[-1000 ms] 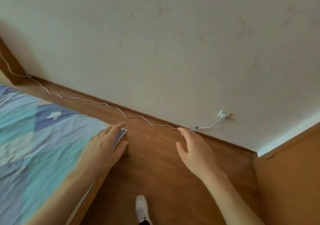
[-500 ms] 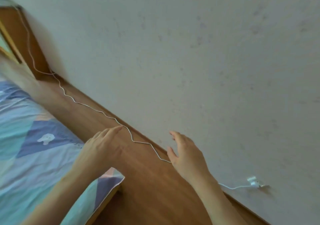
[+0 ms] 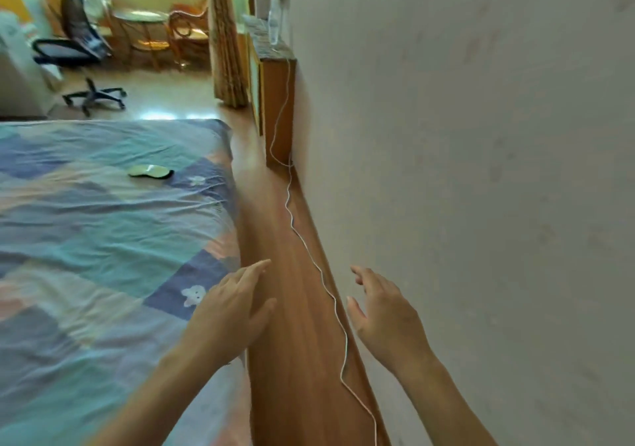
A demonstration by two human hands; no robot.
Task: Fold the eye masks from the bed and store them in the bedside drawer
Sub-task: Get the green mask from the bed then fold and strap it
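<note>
Only one eye mask point(image 3: 150, 171) on bed point(image 3: 103, 239); two empty hands.

Both hands, left point(image 3: 231, 311) and right point(image 3: 385, 318), outstretched, empty, fingers spread.

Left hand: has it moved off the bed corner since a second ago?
Yes. The left hand earlier rested on the corner of the patchwork blue bedsheet; now it hovers open past the sheet's edge, over the brown wooden floor.

There are no words, numbers or signs to read anywhere, not on the bed point(image 3: 103, 239) or the wall point(image 3: 481, 136).
</note>
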